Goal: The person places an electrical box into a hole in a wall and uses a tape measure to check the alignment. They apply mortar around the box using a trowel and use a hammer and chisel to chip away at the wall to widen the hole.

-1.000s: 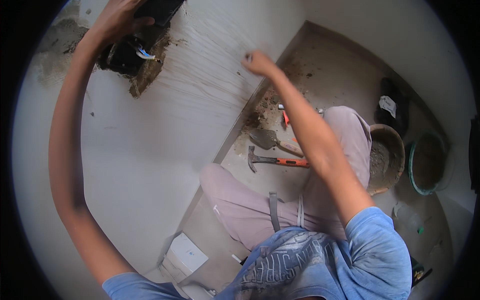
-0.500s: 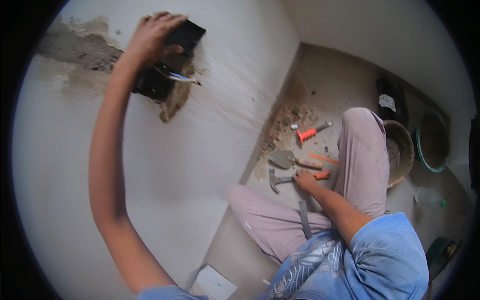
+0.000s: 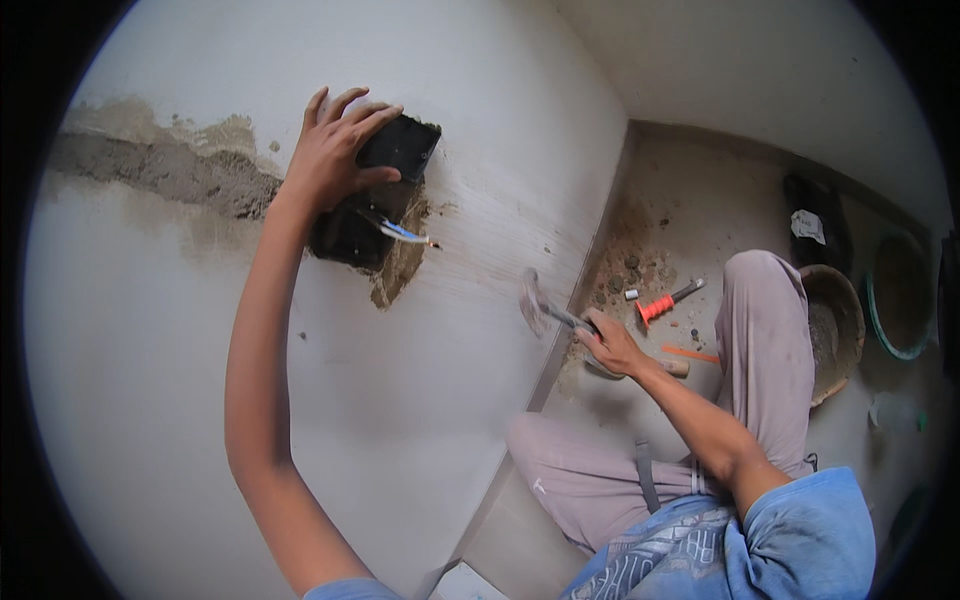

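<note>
My left hand [image 3: 335,160] reaches up to the wall, fingers spread. Its forefinger and thumb lie along the left side of a square black electrical box [image 3: 402,150]. Below it, a second black box [image 3: 348,238] sits in the same rough cutout, partly covered by my wrist. Blue and white wires [image 3: 400,232] stick out there. My right hand [image 3: 612,345] is closed round the handle of a claw hammer [image 3: 535,305], held up off the floor; the head is smeared by motion. Under this hand lies a trowel [image 3: 672,368], mostly hidden.
A grey mortar-filled channel [image 3: 170,172] runs left from the boxes. On the floor lie a chisel with a red grip [image 3: 668,303], an orange strip [image 3: 690,354] and crumbled debris [image 3: 630,265]. Beyond my knee stand a mortar basin [image 3: 850,330], a green-rimmed tub [image 3: 900,350] and a black bag [image 3: 815,215].
My right hand has lifted the hammer from the floor and brought it toward the wall. My left hand's fingers have spread at the upper box. The whole view has shifted.
</note>
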A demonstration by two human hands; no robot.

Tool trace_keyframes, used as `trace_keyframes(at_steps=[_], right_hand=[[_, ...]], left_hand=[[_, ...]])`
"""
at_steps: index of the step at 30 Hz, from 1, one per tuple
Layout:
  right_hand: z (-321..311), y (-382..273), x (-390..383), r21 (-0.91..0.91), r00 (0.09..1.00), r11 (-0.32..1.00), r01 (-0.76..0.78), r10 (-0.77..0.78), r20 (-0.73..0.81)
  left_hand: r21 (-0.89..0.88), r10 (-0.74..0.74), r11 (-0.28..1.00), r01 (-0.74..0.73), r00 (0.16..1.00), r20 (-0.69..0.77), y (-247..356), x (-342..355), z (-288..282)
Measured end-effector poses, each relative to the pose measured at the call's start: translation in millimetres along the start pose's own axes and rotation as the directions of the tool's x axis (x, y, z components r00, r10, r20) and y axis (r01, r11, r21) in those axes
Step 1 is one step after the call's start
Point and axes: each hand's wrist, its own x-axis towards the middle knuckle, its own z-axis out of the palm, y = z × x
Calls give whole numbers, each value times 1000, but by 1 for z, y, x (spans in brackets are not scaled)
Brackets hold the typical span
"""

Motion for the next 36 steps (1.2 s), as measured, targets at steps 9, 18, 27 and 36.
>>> trace_keyframes(at_steps=[9, 18, 27, 36], right_hand=[[20, -99, 150, 534, 970, 837, 121, 15, -244], [24, -89, 168, 459, 918, 820, 341, -185, -352], [42, -76, 181, 329, 896, 862, 386, -266, -355], [48, -60, 188, 313, 893, 864, 393, -279, -352]], left_hand=[[8, -25, 1000, 24, 994, 102, 3, 13, -6], [47, -53, 998, 45, 981, 187, 13, 26, -12], [41, -62, 998, 54, 974, 219, 12, 28, -8], [75, -77, 995, 60, 965, 250, 10, 28, -8]])
